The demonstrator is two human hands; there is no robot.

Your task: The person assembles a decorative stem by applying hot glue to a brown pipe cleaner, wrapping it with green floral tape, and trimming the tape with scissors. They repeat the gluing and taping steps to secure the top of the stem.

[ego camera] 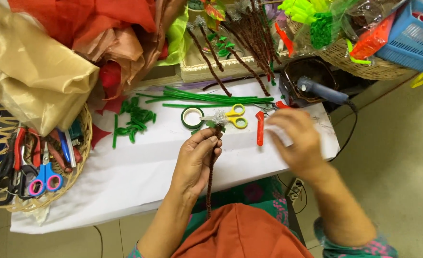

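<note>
Head view: I look down on a white-covered table [140,157] with both hands over it.
Left hand [196,160]: clenched around a brown fuzzy stem [210,177], thumb and fingers pinched near its top; the stem stands nearly upright and runs down past the wrist.
Stem tip: a silvery tuft [219,118] with a bit of green sits just above the fingers.
Right hand [295,138]: blurred, fingers spread and released, palm down over the table just right of the stem; I cannot tell if it touches anything.
Between and beyond the hands: yellow-handled scissors [235,116], a green tape roll [192,117], an orange-handled tool [260,128], long green stems [206,98].
Wicker basket [80,160], well left of the left hand: holds scissors with blue and pink handles [43,179], pliers and other hand tools.
Round basket [359,67], beyond the right hand: bagged green and orange pieces.
Blue crate [407,43]: beside that basket, contents unclear.
Dark bowl [312,79]: a glue gun [322,91] rests across it.
</note>
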